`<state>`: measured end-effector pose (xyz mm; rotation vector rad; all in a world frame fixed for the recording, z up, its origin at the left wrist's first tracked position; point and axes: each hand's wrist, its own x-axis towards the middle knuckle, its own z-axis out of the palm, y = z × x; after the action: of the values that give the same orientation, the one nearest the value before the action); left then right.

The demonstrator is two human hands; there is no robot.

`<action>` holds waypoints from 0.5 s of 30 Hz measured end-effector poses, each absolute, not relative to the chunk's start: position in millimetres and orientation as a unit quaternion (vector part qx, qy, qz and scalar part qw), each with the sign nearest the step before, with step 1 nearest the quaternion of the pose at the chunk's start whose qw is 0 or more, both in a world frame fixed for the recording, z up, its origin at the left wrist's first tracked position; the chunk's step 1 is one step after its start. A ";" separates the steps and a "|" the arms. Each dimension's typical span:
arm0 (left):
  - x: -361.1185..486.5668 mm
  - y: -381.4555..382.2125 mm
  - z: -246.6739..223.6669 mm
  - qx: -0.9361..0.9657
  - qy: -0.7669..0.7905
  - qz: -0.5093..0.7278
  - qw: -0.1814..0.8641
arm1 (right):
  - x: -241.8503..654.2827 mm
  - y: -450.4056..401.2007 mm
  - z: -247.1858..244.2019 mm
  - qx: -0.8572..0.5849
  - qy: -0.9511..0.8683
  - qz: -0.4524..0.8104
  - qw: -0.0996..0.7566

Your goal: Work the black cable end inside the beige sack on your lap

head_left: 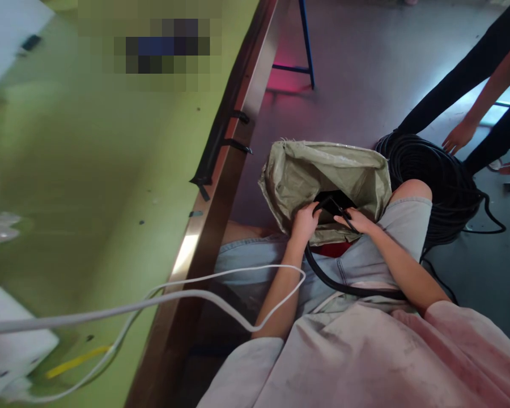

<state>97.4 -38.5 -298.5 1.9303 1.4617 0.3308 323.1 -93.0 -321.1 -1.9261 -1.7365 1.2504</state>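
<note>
1. Right now, your left hand (306, 222) is curled around a black cable (335, 285), just over the near side of the bag's mouth.
2. Your right hand (360, 220) is closed with its fingertips on a thin black piece (343, 216), close beside the left; whether that piece is part of the same cable, you cannot tell from here.
3. The bag (289, 175) stands between your knees, mouth up and spread wide. Something dark shows inside it, too shadowed to make out.
4. As for progress, the work looks to be midway: the cable is in hand and up at the bag, but a good length lies outside, curving across your lap and passing under your right forearm. How much is already inside is hidden.
5. For room, the bag's far rim stands well clear of both hands, while your right knee (412, 195) closes in on that side of it.
6. Beyond that knee, a big black coil (453, 198) sits on the floor, with a co-worker's hand (461, 137) reaching down just by it; your elbow has less freedom that way.
7. To your left, the counter (174, 187) ends in a hard metal edge (233, 170), and a white cord (238, 316) hangs in a loop off it across your left forearm, a likely snag if you lift that arm.
8. Ahead, past the bag, bare floor (344, 96) gives the most space.
</note>
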 end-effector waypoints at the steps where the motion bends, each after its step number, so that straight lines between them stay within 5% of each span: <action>1: 97.8 -38.9 -297.7 0.743 0.561 0.124 0.343 | 323.1 -93.1 -321.2 -0.663 -0.598 0.432 0.129; 15: 100.8 -42.9 -298.5 0.790 0.509 0.080 0.333 | 319.4 -92.7 -312.0 -0.650 -0.604 0.444 0.125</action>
<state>100.8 -42.9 -298.5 2.0632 1.3300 0.2079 319.4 -92.7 -312.0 -1.8943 -1.7584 1.2938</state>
